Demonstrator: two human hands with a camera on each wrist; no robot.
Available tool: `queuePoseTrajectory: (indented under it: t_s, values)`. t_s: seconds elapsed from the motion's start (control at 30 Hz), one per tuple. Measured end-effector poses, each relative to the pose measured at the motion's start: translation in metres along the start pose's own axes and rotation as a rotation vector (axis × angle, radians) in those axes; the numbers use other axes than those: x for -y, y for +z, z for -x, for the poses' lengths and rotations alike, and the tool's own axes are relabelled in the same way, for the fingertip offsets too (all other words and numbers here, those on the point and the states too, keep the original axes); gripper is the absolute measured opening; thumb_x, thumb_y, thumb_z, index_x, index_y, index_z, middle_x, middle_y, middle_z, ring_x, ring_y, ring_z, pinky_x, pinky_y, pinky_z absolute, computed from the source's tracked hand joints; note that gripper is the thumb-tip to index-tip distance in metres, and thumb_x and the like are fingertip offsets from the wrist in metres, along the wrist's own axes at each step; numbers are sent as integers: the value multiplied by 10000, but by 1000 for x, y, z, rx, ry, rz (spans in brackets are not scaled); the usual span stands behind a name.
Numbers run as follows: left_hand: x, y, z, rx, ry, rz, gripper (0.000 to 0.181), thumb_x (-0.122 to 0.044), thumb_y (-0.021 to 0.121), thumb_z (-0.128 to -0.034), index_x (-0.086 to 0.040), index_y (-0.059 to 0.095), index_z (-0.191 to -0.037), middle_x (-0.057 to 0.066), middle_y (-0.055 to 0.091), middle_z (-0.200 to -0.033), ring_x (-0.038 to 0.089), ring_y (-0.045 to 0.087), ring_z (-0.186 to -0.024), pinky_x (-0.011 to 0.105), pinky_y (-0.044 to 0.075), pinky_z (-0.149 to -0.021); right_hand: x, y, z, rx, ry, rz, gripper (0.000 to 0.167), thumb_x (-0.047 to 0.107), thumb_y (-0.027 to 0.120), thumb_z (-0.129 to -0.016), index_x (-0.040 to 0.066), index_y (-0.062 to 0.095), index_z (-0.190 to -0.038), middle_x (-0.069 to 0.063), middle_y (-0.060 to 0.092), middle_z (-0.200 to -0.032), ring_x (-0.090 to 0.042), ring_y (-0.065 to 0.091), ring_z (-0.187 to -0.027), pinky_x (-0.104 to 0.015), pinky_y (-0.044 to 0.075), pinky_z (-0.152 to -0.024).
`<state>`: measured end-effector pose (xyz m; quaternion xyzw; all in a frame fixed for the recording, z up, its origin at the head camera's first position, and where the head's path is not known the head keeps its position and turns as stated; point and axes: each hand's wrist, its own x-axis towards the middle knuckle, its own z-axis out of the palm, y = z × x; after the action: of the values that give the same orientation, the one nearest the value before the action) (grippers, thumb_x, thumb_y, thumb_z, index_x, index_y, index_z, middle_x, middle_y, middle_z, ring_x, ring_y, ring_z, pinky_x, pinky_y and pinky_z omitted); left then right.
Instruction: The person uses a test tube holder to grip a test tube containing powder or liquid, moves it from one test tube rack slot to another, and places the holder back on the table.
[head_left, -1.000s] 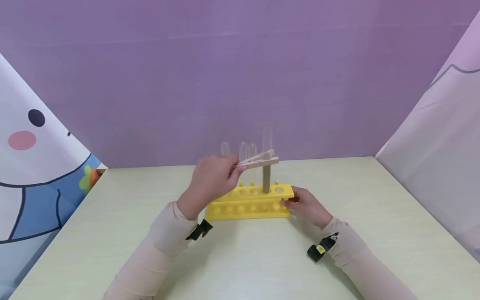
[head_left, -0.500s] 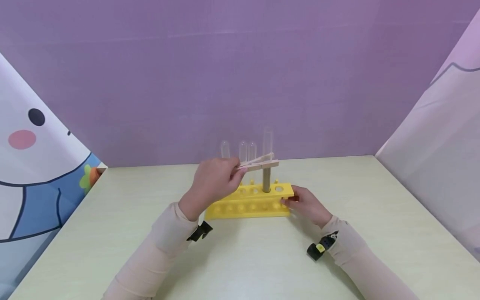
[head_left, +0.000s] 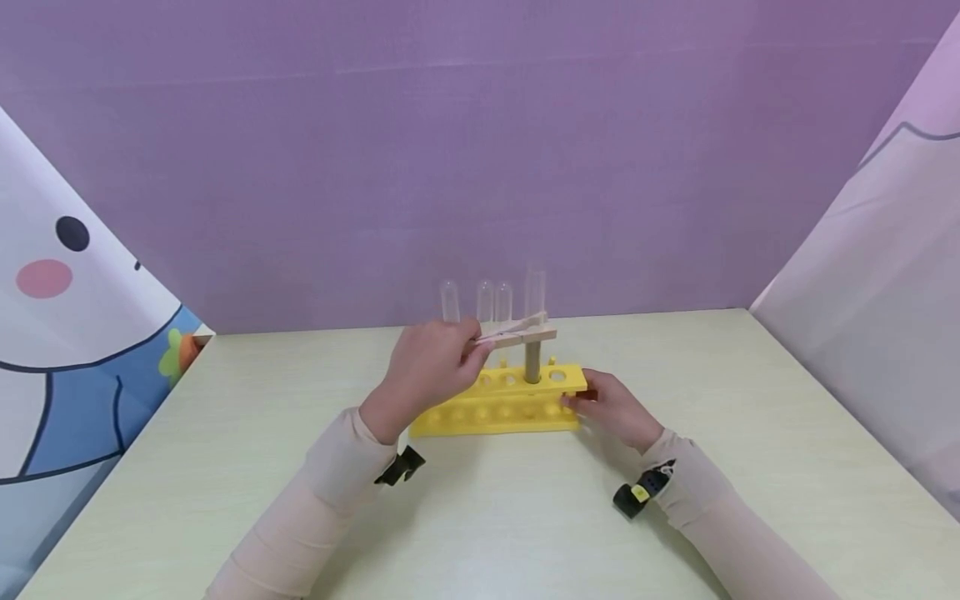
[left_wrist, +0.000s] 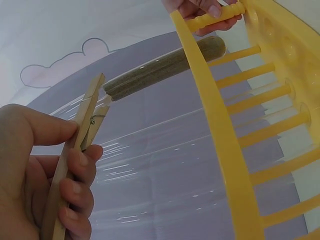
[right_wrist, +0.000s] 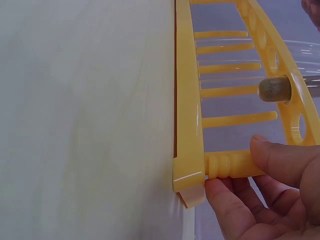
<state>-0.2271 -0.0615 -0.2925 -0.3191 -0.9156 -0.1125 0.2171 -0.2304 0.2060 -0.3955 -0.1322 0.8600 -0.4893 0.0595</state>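
Note:
My left hand (head_left: 431, 367) grips a wooden test tube holder (left_wrist: 86, 115), its thumb on one side and fingers curled round the other. The holder's jaws clasp an upright test tube (head_left: 532, 362) with grey-brown contents in its lower part. In the right wrist view the tube's rounded bottom (right_wrist: 275, 91) pokes through a hole in the top plate of the yellow test tube rack (head_left: 495, 422). My right hand (head_left: 618, 412) pinches the post at the rack's right end, thumb above and fingers below in its wrist view. The left hand hides part of the rack.
Clear tubes (head_left: 486, 302) stand rounded end up at the rack's back. A free hole (head_left: 557, 376) lies right of the filled tube. The pale table (head_left: 487, 517) meets a purple backdrop (head_left: 480, 167), with printed panels at both sides.
My left hand has come down a little with the holder and the filled tube, which sinks through the rack's top plate. The right hand and rack stay in place.

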Motion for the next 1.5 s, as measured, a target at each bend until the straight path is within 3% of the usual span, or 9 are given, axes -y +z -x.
queuePoseTrajectory:
  t_s: [0.4,0.9,1.5]
  values:
    - [1,10,5,47,-8,-11,264,-298,572,-935,-138,533,-728,-70,324,-503,83,278,-440,216,209,-418,-2,1,0,5,12,-9,346,66,599,-912,-22,535,-1241,-142,594,-1141,-236,525,-931,-341,464,-832]
    - [3,20,10,-17,60,-14,278,-275,608,-916,-149,498,-694,-84,291,-502,70,252,-433,209,179,-427,-2,1,1,11,-4,-7,348,62,595,-914,-24,533,-1245,-140,597,-1129,-235,521,-923,-344,459,-829]
    - [3,28,13,45,28,-25,284,-302,616,-913,-166,500,-693,-77,321,-506,71,287,-439,210,210,-430,-2,1,0,10,-11,13,348,76,603,-913,-16,536,-1241,-131,596,-1131,-232,522,-928,-352,460,-843]
